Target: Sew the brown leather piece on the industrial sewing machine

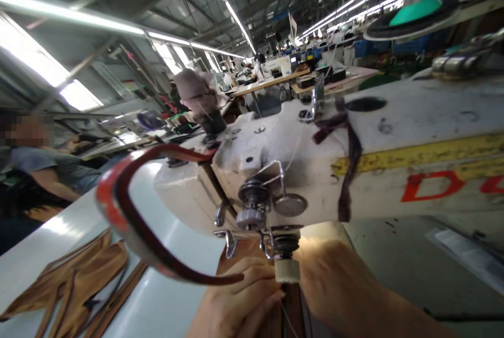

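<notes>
2 bare hands are working close under the head of a white sewing machine (354, 170), at the near edge of the pale table (165, 296). The left hand (240, 301) is curling its fingers narrowly, fingertips pressing on a brown leather piece (236, 251) beneath the needle area. The right hand (334, 280) is lying beside it, just behind the small cream knob (287, 271); whether it is gripping anything I cannot tell. A red-and-dark strap (129, 222) is looping up over the table's left side. More tan leather pieces (79, 280) are lying near the table's left corner.
</notes>
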Demonstrator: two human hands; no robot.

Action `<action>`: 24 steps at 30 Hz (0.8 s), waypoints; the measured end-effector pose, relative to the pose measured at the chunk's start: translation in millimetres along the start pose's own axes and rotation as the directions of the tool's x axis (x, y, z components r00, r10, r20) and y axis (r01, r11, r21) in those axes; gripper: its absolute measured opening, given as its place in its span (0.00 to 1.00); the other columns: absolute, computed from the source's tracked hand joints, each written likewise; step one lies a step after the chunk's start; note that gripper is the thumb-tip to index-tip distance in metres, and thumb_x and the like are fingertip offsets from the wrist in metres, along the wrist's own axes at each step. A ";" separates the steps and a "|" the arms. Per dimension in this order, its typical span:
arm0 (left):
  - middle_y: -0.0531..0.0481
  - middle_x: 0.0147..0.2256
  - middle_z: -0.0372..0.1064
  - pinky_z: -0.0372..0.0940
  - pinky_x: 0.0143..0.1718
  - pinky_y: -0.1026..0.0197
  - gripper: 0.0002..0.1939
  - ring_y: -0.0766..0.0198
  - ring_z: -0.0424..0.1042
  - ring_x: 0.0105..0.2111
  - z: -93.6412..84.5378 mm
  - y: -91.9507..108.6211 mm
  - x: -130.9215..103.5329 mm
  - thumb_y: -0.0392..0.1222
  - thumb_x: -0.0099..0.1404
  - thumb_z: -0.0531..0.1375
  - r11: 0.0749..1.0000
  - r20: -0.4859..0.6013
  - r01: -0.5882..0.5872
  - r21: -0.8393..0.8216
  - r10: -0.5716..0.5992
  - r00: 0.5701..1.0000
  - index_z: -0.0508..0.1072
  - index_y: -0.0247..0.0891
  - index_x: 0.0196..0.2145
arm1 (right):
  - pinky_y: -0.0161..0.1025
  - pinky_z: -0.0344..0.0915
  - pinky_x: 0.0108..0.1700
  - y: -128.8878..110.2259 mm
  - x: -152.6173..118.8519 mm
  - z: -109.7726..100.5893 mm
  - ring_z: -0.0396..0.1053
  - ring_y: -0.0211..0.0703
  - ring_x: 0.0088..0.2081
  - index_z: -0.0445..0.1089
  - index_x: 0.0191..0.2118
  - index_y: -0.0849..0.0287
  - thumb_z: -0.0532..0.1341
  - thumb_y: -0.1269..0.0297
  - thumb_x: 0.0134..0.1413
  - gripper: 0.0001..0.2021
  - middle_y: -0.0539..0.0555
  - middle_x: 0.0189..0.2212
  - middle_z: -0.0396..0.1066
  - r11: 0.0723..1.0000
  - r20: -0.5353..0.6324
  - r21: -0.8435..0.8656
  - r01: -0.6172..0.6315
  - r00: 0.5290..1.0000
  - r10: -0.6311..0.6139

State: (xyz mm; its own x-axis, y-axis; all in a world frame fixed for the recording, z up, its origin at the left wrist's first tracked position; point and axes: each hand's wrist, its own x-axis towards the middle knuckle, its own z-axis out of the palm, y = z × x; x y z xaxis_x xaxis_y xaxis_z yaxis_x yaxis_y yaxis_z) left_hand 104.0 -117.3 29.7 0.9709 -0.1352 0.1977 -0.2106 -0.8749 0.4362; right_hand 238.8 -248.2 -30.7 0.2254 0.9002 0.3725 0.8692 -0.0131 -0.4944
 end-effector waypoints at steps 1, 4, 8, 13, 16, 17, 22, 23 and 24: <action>0.47 0.39 0.72 0.66 0.46 0.66 0.10 0.65 0.68 0.44 -0.2 0.5 0.7 0.27 0.63 0.56 1.000 0.014 -0.003 0.012 0.003 1.000 0.70 0.34 0.42 | 0.41 0.39 0.22 0.2 -0.1 0.9 0.53 0.41 0.19 0.60 0.25 0.55 0.46 0.77 0.47 0.11 0.50 0.20 0.63 1.000 -0.023 -0.007 0.007 1.000 -0.007; 0.48 0.36 0.73 0.68 0.41 0.66 0.08 0.65 0.70 0.40 -1.4 3.3 1.9 0.29 0.62 0.57 0.998 -0.035 -0.056 0.028 0.057 0.998 0.71 0.34 0.40 | 0.40 0.39 0.21 0.9 -2.7 1.2 0.51 0.39 0.18 0.58 0.24 0.55 0.45 0.76 0.48 0.10 0.49 0.18 0.61 1.000 -0.117 -0.018 0.001 0.993 -0.003; 0.49 0.35 0.72 0.68 0.35 0.67 0.05 0.66 0.71 0.36 -2.4 5.8 1.1 0.29 0.62 0.58 0.999 -0.087 0.047 -0.024 -0.049 0.995 0.70 0.36 0.35 | 0.41 0.37 0.20 1.1 -11.0 -4.1 0.51 0.40 0.18 0.57 0.25 0.55 0.46 0.74 0.51 0.09 0.49 0.19 0.62 0.995 -0.033 -0.073 0.070 0.997 -0.073; 0.52 0.28 0.68 0.65 0.29 0.70 0.08 0.70 0.70 0.30 -0.9 7.7 0.4 0.30 0.62 0.57 0.994 -0.125 0.110 -0.020 -0.111 0.986 0.65 0.37 0.26 | 0.42 0.33 0.23 1.7 -17.4 -8.9 0.54 0.42 0.21 0.60 0.30 0.54 0.45 0.64 0.63 0.11 0.49 0.24 0.66 0.974 0.095 -0.191 0.119 0.990 -0.103; 0.55 0.29 0.67 0.65 0.32 0.73 0.08 0.72 0.68 0.30 -4.1 8.3 1.4 0.31 0.64 0.55 0.976 -0.160 0.218 0.015 -0.213 0.964 0.66 0.38 0.28 | 0.42 0.33 0.24 2.3 -15.9 -10.8 0.57 0.42 0.22 0.59 0.32 0.53 0.47 0.61 0.62 0.09 0.49 0.26 0.67 0.981 0.154 -0.167 0.103 0.985 -0.077; 0.55 0.30 0.67 0.65 0.33 0.73 0.07 0.72 0.68 0.32 -6.2 8.0 1.2 0.32 0.64 0.55 0.966 -0.216 0.256 0.031 -0.244 0.946 0.66 0.39 0.28 | 0.41 0.33 0.24 2.4 -15.3 -11.8 0.58 0.42 0.22 0.59 0.32 0.53 0.48 0.61 0.62 0.08 0.48 0.25 0.67 0.982 0.160 -0.161 0.101 0.984 -0.075; 0.52 0.41 0.68 0.68 0.43 0.64 0.06 0.64 0.68 0.42 -16.4 8.7 -11.4 0.40 0.63 0.59 0.906 -0.351 0.398 0.144 -0.329 0.877 0.68 0.43 0.40 | 0.41 0.35 0.23 1.6 -16.5 -14.9 0.60 0.44 0.21 0.59 0.32 0.53 0.52 0.60 0.60 0.06 0.48 0.24 0.67 0.974 0.138 -0.199 0.109 0.987 -0.083; 0.50 0.43 0.69 0.69 0.44 0.63 0.08 0.63 0.69 0.43 -16.9 9.8 -15.9 0.42 0.63 0.59 0.923 -0.261 0.350 0.160 -0.303 0.917 0.68 0.44 0.41 | 0.41 0.35 0.23 1.6 -17.1 -14.3 0.60 0.44 0.21 0.59 0.32 0.53 0.53 0.60 0.59 0.06 0.48 0.24 0.67 0.975 0.137 -0.194 0.105 0.987 -0.078; 0.49 0.45 0.69 0.69 0.45 0.62 0.09 0.61 0.69 0.45 -16.6 11.0 -20.5 0.45 0.63 0.59 0.945 -0.154 0.279 0.170 -0.254 0.955 0.69 0.44 0.42 | 0.41 0.36 0.22 1.7 -17.4 -13.3 0.61 0.43 0.21 0.59 0.32 0.53 0.53 0.61 0.58 0.05 0.47 0.24 0.67 0.977 0.125 -0.188 0.097 0.989 -0.074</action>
State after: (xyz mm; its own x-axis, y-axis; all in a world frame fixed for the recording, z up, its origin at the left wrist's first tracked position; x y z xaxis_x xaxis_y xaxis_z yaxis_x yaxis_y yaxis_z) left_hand 79.9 -116.5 45.1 0.9630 0.1646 0.2133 0.0908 -0.9437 0.3181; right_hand 242.3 -269.7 -27.6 0.1033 0.9461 0.3071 0.9541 -0.0070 -0.2994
